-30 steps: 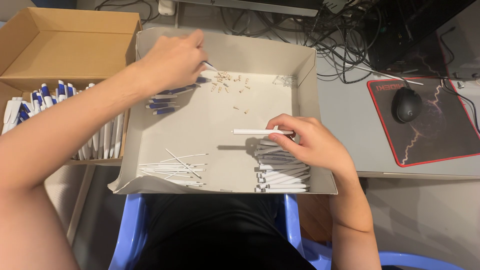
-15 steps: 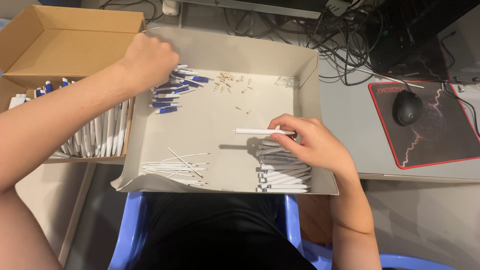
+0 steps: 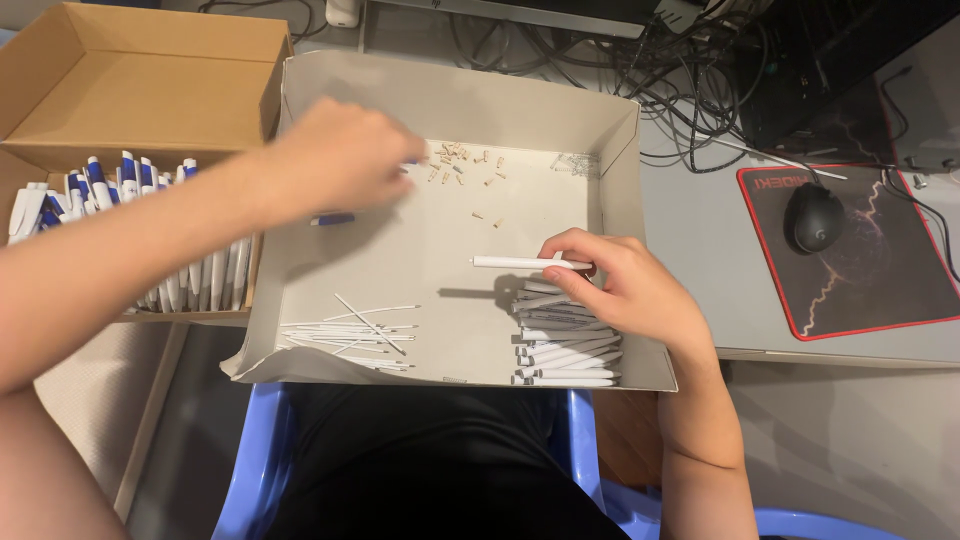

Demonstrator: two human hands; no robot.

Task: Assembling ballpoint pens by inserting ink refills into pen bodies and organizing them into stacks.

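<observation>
pinched in the right hand, a white pen barrel hovers over the barrel pile at the tray's near right corner. left hand's grip is blurred, cannot tell, above a blue cap toward the far left corner. its sweep could scatter the tiny springs nearby.

Right hand pinches a white plastic pen barrel level above stacked white barrels in shallow grey cardboard tray; left hand, blurred, over blue pen part; thin white refill tubes at tray's near edge.

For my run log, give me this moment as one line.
left hand: over blue pen parts | right hand: holds white pen barrel | place: grey cardboard tray
</observation>
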